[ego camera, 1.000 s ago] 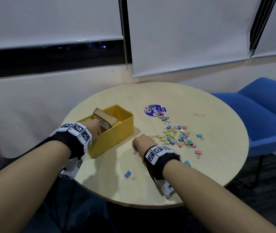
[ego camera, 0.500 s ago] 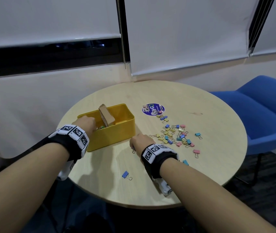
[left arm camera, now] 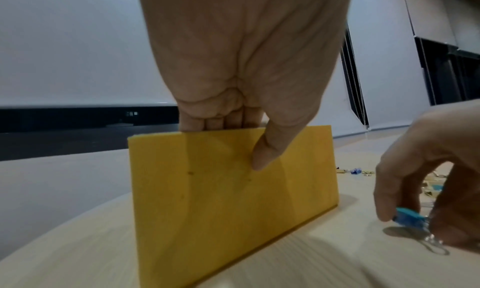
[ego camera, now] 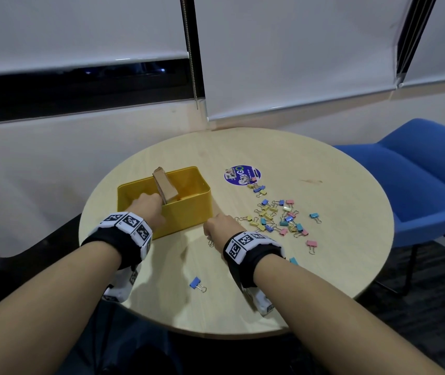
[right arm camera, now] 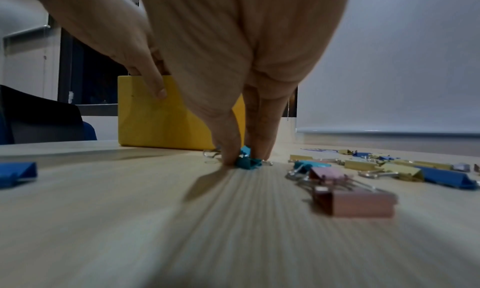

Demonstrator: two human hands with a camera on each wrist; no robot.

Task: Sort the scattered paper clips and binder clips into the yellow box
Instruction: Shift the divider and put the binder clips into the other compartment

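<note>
The yellow box (ego camera: 186, 212) stands on the left half of the round table. My left hand (ego camera: 148, 209) grips its near wall, fingers inside and thumb (left arm camera: 259, 161) pressed on the outside. A brown cardboard piece (ego camera: 164, 188) leans upright inside the box. Just right of the box, my right hand (ego camera: 216, 228) is down on the table. Its thumb and fingers pinch a teal binder clip (right arm camera: 248, 163), which touches the wood. Several coloured binder clips (ego camera: 278, 217) lie scattered in a loose pile to the right of that hand.
A lone blue clip (ego camera: 196, 283) lies near the table's front edge, a pink one (ego camera: 311, 244) and a teal one (ego camera: 293, 261) by my right wrist. A round purple sticker (ego camera: 242, 175) is behind the pile. A blue chair (ego camera: 419, 180) stands right of the table (ego camera: 324, 280).
The cardboard piece went from lying across the box top to leaning inside it. My left hand shifted onto the box's near wall. My right hand stayed low at the same spot.
</note>
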